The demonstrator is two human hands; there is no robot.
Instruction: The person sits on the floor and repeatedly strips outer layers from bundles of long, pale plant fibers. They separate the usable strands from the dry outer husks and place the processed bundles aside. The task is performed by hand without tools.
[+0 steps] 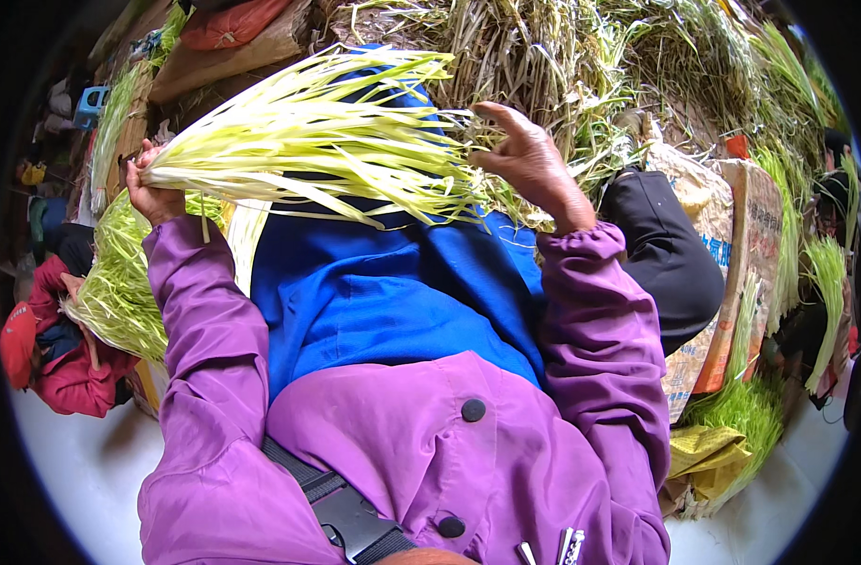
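Observation:
My left hand (153, 185) is closed around the pale, gathered end of a bunch of yellow-green leafy stalks (317, 141). The stalks fan out to the right above a blue cloth (395, 296) over my lap. At their leafy tips is my right hand (529, 159), thumb and fingers apart, with nothing gripped in it. One thin strand reaches close to its upper fingertip. Under and beside that hand lie loose, partly dried leaves (585, 134).
A heap of leaves and straw (529, 49) spreads beyond my knees. Printed woven sacks (706, 233) stand at the right, near green bundles (748, 417). At the left, a person in a red cap (17, 345) is beside another green bundle (119, 282). A blue plastic stool (90, 107) stands farther off.

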